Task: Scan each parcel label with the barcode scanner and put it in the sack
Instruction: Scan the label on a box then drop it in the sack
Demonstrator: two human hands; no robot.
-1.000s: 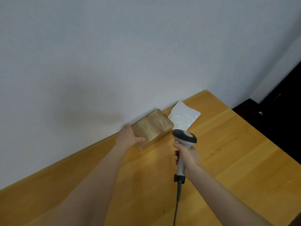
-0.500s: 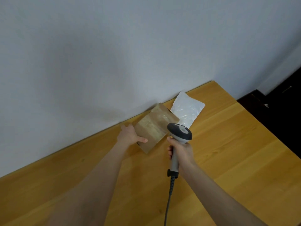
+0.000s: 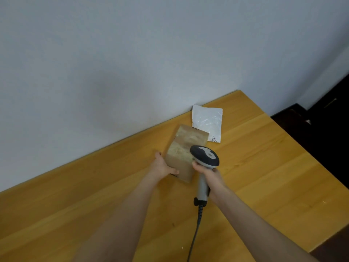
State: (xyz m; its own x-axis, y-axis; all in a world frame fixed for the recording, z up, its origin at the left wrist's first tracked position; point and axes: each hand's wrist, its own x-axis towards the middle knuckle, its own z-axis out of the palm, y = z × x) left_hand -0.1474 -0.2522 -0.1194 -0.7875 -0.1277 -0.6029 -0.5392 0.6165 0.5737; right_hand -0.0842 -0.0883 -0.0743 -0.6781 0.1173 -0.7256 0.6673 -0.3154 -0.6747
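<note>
Two parcels on wooden table [image 3: 264,167], from what I see: brown box [image 3: 181,148] at centre, tilted, sealed, contents hidden. Left hand [image 3: 163,166] grips its 9 o'clock edge, thumb curled over top face. Right hand [image 3: 209,174] wrapped round handle of barcode scanner [image 3: 204,156], scanner head over box's 3 o'clock side, cable [image 3: 196,229] running to 6. White mailer [image 3: 206,120] flat at box's 1 o'clock, against wall [image 3: 132,63], label [image 3: 214,138] on its near corner
</note>
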